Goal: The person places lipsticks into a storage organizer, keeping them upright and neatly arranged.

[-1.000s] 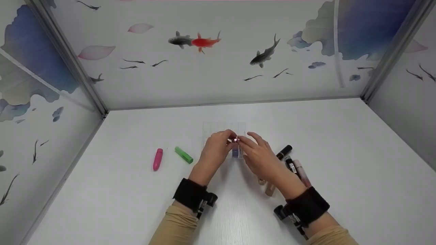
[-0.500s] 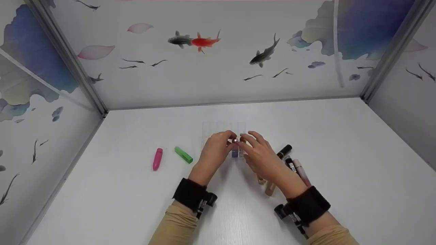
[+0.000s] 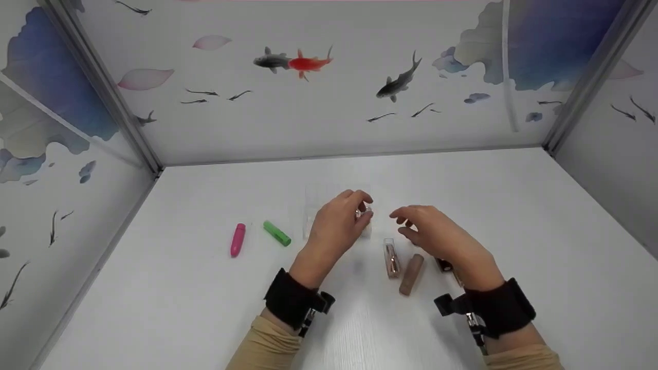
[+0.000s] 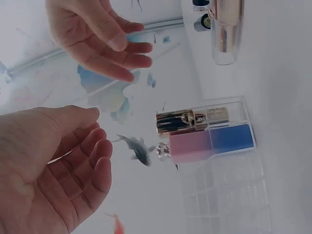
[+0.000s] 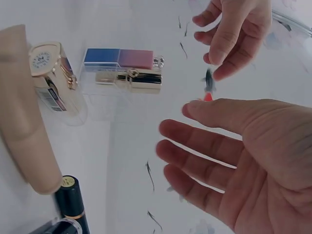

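The left hand (image 3: 338,220) is over the right part of a clear divided box (image 3: 317,193), its fingers loosely bent and gripping nothing. The right hand (image 3: 446,237) is beyond the box's right edge, its fingers also relaxed and clear of any object. The hands are apart, palms turned towards each other.

The wrist views show two lipsticks standing side by side in the box's near right corner: a gold lipstick (image 4: 192,121) by the right edge, and just to its left a pink-and-blue lipstick (image 4: 212,145) with a shiny knob on top. Both hands are apart from these two.

The box sits on a white worktop (image 3: 154,298), about midway between its left and right edges. Near the box's near right corner lies a clear-capped lipstick (image 3: 391,259); a tan tube (image 3: 412,275) lies just beside it, nearer the worktop's front edge. A black tube (image 5: 73,201) lies farther right, mostly hidden by the right hand and wrist in the head view.

Towards the worktop's left edge lie a green tube (image 3: 277,234) and, farther left, a pink tube (image 3: 238,240). A fish-printed wall (image 3: 308,123) rises along the far edge.
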The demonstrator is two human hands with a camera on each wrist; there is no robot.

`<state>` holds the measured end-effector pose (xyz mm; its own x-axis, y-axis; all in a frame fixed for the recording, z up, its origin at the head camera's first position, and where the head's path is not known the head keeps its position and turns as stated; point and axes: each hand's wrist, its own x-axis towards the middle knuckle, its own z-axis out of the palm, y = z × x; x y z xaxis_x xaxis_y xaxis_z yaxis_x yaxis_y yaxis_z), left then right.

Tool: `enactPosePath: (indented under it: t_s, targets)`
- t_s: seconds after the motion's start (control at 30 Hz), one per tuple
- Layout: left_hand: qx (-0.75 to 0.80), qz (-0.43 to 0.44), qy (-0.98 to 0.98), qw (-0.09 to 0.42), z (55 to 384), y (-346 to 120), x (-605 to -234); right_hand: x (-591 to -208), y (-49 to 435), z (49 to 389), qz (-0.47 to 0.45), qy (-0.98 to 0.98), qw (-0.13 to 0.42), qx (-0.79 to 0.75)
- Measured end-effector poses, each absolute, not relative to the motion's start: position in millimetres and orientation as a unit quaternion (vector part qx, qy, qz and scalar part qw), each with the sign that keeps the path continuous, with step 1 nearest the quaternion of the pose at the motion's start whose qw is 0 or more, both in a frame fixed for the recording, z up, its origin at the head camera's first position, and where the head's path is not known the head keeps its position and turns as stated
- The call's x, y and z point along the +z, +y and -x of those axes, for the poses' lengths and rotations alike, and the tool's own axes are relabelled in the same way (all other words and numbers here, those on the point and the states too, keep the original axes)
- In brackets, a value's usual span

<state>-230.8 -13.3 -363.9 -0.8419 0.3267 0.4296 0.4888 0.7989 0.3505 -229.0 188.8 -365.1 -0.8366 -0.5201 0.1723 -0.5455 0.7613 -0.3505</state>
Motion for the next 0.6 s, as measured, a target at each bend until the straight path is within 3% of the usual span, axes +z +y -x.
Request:
enactPosePath:
  t_s: [0.13, 0.27, 0.6]
  targets:
    - [-0.2, 0.259, -0.931, 0.158, 221, -4, -363, -365, 197, 227, -0.272, -0.945, -0.033, 0.179]
    - [-0.161, 0.327, -0.925, 0.108, 215, 7, -368, -370, 201, 227, -0.259, -0.949, -0.075, 0.162]
    - [-0.099, 0.42, -0.902, 0.021, 201, 33, -388, -376, 204, 227, -0.231, -0.955, -0.114, 0.146]
